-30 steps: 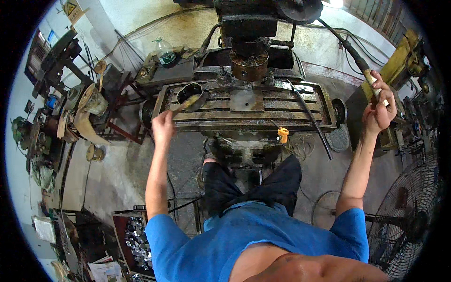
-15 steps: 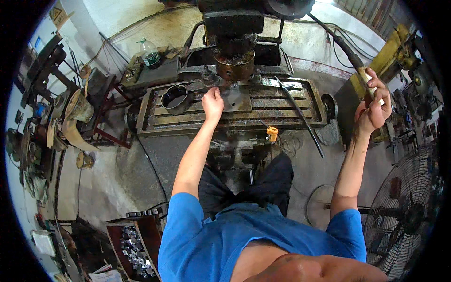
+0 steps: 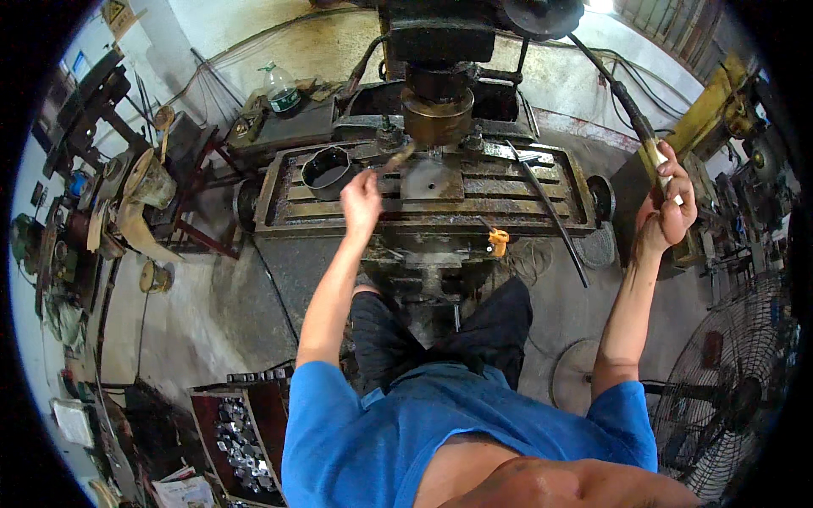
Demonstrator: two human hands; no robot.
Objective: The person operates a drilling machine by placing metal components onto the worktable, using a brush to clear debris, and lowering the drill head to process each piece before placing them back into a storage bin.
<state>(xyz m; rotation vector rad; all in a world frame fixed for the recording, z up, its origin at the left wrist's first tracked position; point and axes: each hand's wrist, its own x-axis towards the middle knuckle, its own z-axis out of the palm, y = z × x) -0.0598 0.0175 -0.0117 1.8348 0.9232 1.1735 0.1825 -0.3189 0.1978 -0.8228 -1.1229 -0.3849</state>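
My left hand (image 3: 362,203) is closed and slightly blurred over the milling machine's slotted table (image 3: 330,210). From its fingers a small brush (image 3: 400,158), brown and smeared by motion, points toward the round brown cutter head (image 3: 436,114). Under the head lies a flat plate (image 3: 431,188) with a hole in it. Left of that hand, a dark round can (image 3: 329,173) with liquid inside stands on the table. My right hand (image 3: 671,199) is raised at the right, its fingers wrapped round the pale grip of a long black machine lever (image 3: 633,110).
A long dark bar (image 3: 550,212) lies across the table's right part and overhangs its front edge. An orange fitting (image 3: 498,243) sits at the front edge. A fan (image 3: 728,389) stands at lower right, a bin of metal pieces (image 3: 246,444) at lower left. A plastic bottle (image 3: 281,91) stands behind.
My left hand has moved left and a little toward me, beside the can, and the brush now shows. My right hand stays on the lever. The whole view has shifted slightly.
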